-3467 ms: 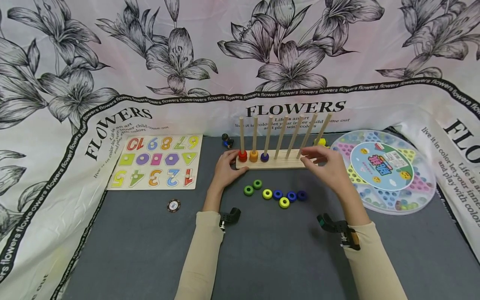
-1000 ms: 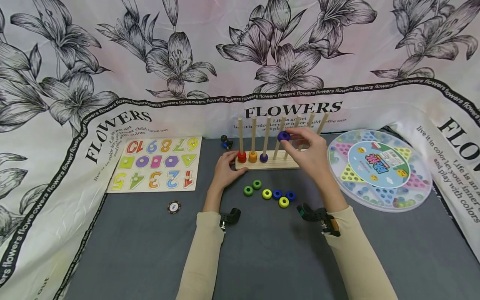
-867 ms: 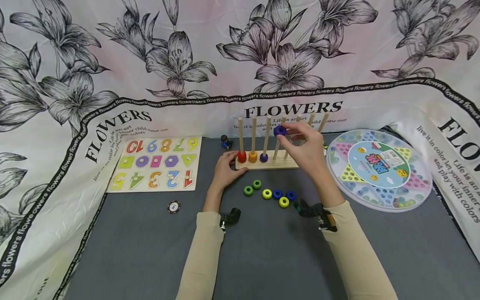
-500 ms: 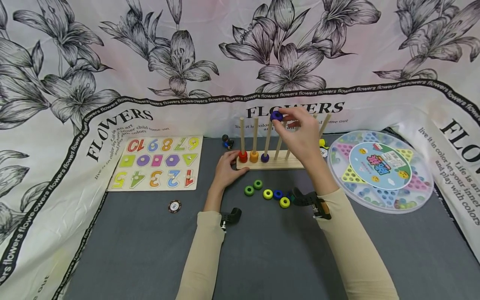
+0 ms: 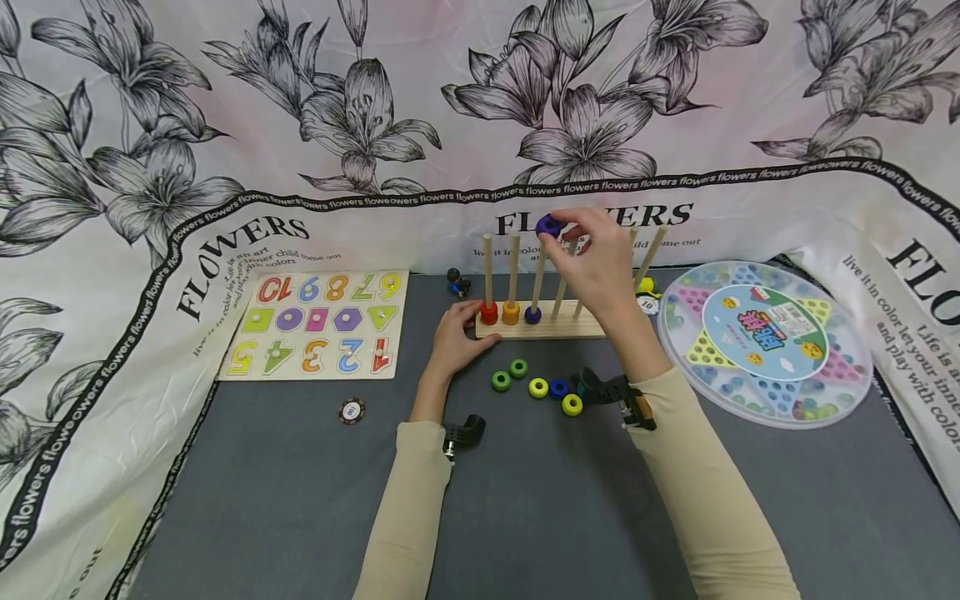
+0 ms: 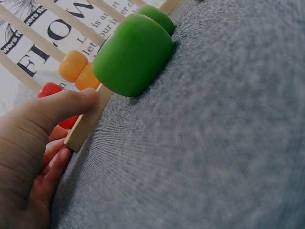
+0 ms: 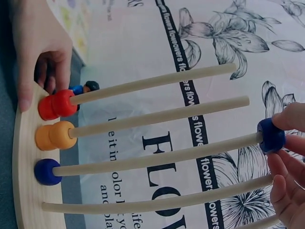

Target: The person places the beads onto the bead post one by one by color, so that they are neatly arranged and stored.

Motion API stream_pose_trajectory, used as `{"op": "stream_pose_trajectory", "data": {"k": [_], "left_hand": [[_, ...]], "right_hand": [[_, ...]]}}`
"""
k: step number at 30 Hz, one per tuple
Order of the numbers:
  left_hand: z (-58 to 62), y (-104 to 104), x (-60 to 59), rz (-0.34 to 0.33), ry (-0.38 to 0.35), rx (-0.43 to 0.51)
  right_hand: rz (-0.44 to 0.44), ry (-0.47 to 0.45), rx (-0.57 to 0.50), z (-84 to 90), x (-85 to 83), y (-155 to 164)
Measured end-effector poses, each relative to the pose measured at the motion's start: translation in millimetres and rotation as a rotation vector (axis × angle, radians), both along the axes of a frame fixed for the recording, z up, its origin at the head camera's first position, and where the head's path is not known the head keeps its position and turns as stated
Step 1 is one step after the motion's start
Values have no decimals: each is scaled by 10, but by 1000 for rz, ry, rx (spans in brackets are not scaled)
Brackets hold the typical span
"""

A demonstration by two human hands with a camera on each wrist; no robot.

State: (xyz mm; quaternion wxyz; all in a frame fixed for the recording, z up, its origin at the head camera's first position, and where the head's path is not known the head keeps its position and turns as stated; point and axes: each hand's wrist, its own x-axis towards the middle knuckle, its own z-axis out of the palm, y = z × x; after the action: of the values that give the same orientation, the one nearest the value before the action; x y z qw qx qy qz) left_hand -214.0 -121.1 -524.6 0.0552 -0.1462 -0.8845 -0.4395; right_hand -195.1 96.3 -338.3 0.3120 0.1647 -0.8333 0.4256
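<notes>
My left hand (image 5: pixel 455 336) grips the left end of a wooden peg rack (image 5: pixel 555 331), thumb along the front edge and fingers behind, as the left wrist view shows. My right hand (image 5: pixel 596 254) pinches a dark blue bead (image 7: pixel 271 135) between thumb and fingertips. The bead is right at the top of the third peg (image 7: pixel 162 156), whose tip meets it in the right wrist view. Red beads (image 7: pixel 57 104) sit low on the first peg and orange beads (image 7: pixel 56 135) on the second. One dark blue bead (image 7: pixel 47 171) lies at the third peg's foot.
Before the rack lie green beads (image 5: pixel 500 381), yellow beads (image 5: pixel 537 388) and a blue bead (image 5: pixel 558 389). A number puzzle board (image 5: pixel 315 325) is at left, with a round chip (image 5: pixel 351 411) below it. At right lies a round game board (image 5: pixel 765 400). A small figure (image 5: pixel 457 283) stands behind the rack.
A dark blue bead on the table at first is now in my right hand, lifted up and leftward to the third peg's top. My left hand has stayed on the rack.
</notes>
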Motion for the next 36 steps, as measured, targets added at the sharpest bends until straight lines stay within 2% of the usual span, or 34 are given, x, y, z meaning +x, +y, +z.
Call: {"op": "stream_pose_trajectory", "data": {"k": [12, 17, 21, 28, 36], "left_hand": [[-10, 10, 1, -11, 15, 2], [-8, 12, 4, -12, 10, -4], [-1, 14, 1, -12, 4, -7], [5, 1, 2, -6, 5, -17], [10, -10, 25, -8, 2, -15]], "right_hand": [[-26, 6, 31, 18, 31, 9], [21, 13, 8, 6, 84, 52], [85, -14, -10, -45, 173, 128], [158, -189, 6, -305, 349, 351], [197, -417, 60, -756, 573, 625]]}}
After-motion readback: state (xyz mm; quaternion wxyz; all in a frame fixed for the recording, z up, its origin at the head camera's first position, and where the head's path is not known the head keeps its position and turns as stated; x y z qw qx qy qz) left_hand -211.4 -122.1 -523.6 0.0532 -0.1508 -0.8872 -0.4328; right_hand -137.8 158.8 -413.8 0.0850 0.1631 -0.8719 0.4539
